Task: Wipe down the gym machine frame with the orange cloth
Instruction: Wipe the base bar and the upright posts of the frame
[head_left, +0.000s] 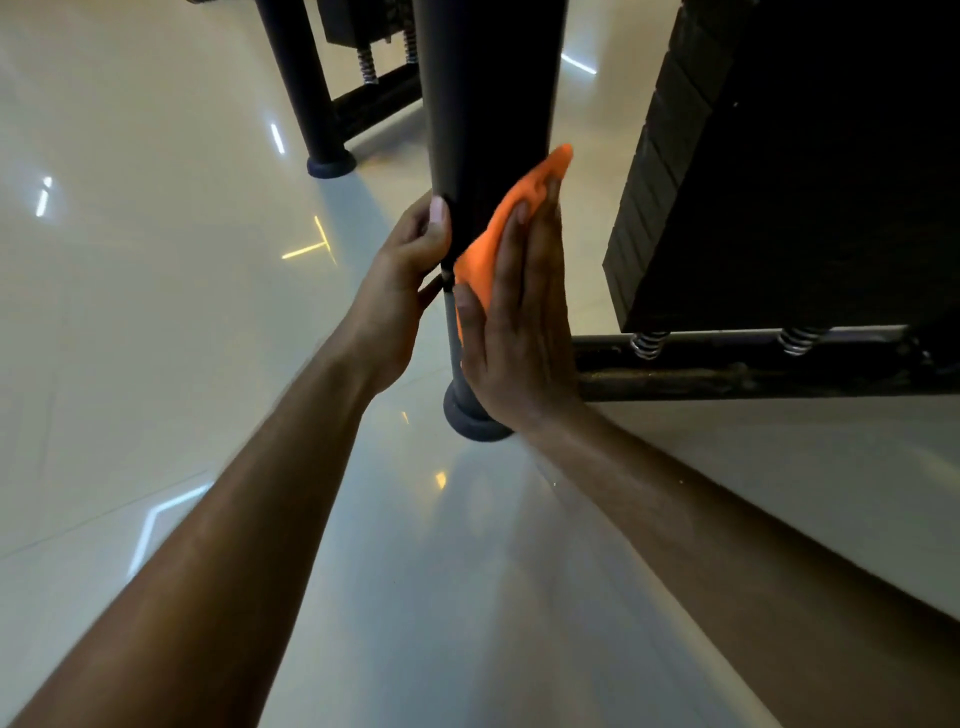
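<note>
Right hand (519, 322) flat with straight fingers pressing orange cloth (511, 228) against black frame post (483, 104), left hand (402, 280) gripping the post's other side, glossy floor (156, 312) below

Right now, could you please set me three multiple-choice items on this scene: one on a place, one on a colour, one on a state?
1. Where is the cloth?
A. on the floor
B. against the frame post
C. on the weight stack

2. What colour is the cloth?
A. blue
B. white
C. orange

3. How does the right hand meet the cloth?
A. flat, pressing it
B. apart from it
C. dangling it by a corner

Key: 1 B, it lies on the post beside the left hand; 2 C, bright orange; 3 A, straight fingers cover it.
</note>
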